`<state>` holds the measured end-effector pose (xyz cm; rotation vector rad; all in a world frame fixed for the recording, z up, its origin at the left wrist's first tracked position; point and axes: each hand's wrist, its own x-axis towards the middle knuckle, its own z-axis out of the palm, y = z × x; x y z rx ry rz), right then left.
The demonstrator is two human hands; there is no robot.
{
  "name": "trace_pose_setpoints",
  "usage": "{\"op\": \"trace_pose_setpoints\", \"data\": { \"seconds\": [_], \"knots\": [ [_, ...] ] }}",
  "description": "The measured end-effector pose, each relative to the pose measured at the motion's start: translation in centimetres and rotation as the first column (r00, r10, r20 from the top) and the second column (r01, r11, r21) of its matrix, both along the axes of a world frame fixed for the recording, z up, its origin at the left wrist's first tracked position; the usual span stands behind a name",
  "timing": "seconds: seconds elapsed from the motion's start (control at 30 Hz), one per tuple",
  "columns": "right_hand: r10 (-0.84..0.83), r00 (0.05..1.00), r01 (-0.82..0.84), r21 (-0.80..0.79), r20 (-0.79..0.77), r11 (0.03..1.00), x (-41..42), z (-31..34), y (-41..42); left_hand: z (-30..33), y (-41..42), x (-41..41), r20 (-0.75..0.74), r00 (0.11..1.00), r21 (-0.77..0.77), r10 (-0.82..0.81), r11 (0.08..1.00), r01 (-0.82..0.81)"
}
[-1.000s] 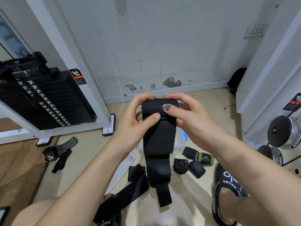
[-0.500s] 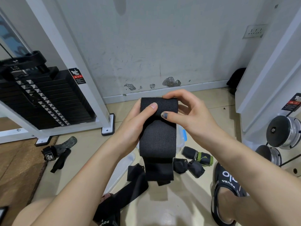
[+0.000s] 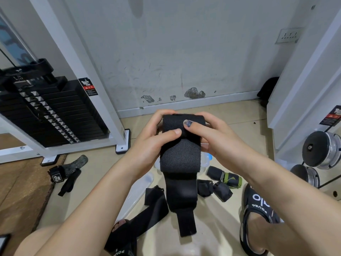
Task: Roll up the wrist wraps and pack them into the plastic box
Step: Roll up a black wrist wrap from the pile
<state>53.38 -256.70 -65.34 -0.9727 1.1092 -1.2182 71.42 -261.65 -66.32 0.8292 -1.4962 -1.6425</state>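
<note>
I hold a black wrist wrap (image 3: 180, 157) up in front of me, its top end rolled. My left hand (image 3: 153, 137) grips the roll from the left with the thumb across its front. My right hand (image 3: 212, 135) grips it from the right, thumb on the front too. The loose tail hangs down to a narrow strap end. The clear plastic box (image 3: 205, 160) sits on the floor behind the wrap, mostly hidden. Its lid (image 3: 136, 193) lies to the left. Rolled wraps (image 3: 214, 189) and a black-and-green one (image 3: 224, 176) lie to the right of the box.
Another black wrap (image 3: 147, 211) lies flat on the floor by my left foot. A strap and wrap (image 3: 64, 174) lie at the left by the weight stack (image 3: 48, 111). Dumbbells (image 3: 321, 150) stand at the right. My right sandal (image 3: 258, 215) is below them.
The hanging tail, folded short half a second ago, has dropped down long again. Both thumbs have shifted on the front of the roll.
</note>
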Motion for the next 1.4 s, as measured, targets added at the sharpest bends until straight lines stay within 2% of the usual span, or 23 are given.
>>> {"op": "trace_pose_setpoints", "data": {
  "seconds": [0.2,0.4,0.6,0.73,0.87,0.93,1.03,1.13,1.2,1.33,1.4],
  "knots": [
    [-0.079,0.991,0.078,-0.009,-0.107,0.997,-0.1,-0.4,-0.2,-0.3,0.3,0.1,0.147,0.989,-0.117,-0.012,0.993,0.030],
    [-0.130,0.975,0.112,-0.107,-0.181,0.988,-0.2,-0.6,-0.4,-0.6,0.2,-0.4,0.178,0.984,0.064,-0.011,0.998,-0.001],
    [-0.136,0.955,0.085,-0.195,-0.264,0.977,0.7,-1.0,0.1,-0.4,0.1,-0.7,0.238,0.971,0.162,0.033,0.984,-0.073],
    [-0.153,0.943,0.091,-0.214,-0.297,0.973,0.7,-1.3,0.3,-0.1,0.2,-0.7,0.148,0.987,0.206,0.070,0.974,-0.100],
    [-0.075,0.963,0.046,-0.116,-0.257,0.992,0.1,-0.3,-0.3,0.0,-0.2,-0.2,0.085,0.993,0.172,0.085,0.980,-0.099],
    [-0.189,0.965,0.176,-0.085,-0.184,0.981,-0.5,0.2,-1.1,-0.1,-0.6,0.2,0.078,0.990,0.133,0.120,0.983,-0.130],
    [-0.402,0.913,0.398,-0.057,-0.065,0.915,-0.1,0.4,-1.9,-0.6,-0.5,-0.4,0.137,0.979,0.042,0.151,0.987,-0.158],
    [-0.310,0.940,0.321,0.060,-0.145,0.945,2.3,-1.1,-1.0,-2.0,1.0,-2.0,0.126,0.990,0.090,0.065,0.993,-0.077],
    [-0.237,0.961,0.257,0.148,-0.141,0.955,2.9,-1.6,-0.5,-2.4,1.4,-2.5,0.101,0.994,0.142,0.037,0.989,-0.052],
    [-0.195,0.972,0.211,0.120,-0.130,0.970,1.7,-1.1,-1.1,-1.6,0.7,-1.6,0.083,0.995,0.151,0.052,0.986,-0.064],
    [-0.284,0.954,0.293,0.099,-0.101,0.951,0.8,-0.8,-1.6,-1.3,0.2,-1.5,0.065,0.993,0.117,0.094,0.988,-0.101]
  ]
}}
